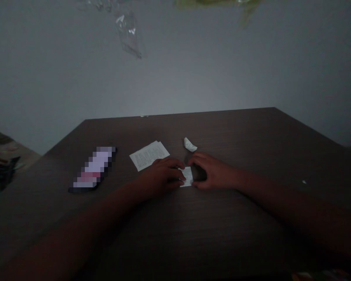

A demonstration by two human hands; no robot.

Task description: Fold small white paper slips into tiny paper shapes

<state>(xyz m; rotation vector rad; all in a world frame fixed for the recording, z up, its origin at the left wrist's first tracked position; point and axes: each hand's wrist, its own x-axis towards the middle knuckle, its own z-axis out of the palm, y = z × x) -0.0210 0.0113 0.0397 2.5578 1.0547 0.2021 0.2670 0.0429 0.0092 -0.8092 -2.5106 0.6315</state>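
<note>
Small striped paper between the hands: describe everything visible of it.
The small striped paper is pale and roughly four-sided, with dark lines running across it; whether they are print or ruling is too small to tell. It looks thin and lies about flat on the brown tabletop, though folds cannot be made out. Fingers of the left hand cover part of its left side. The right hand curves around its right side, thumb tip at the lower right corner.

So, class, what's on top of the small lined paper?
The left hand has fingers over the small lined paper; dark lines show beside them. Whatever the fingers cover is hidden.
</note>
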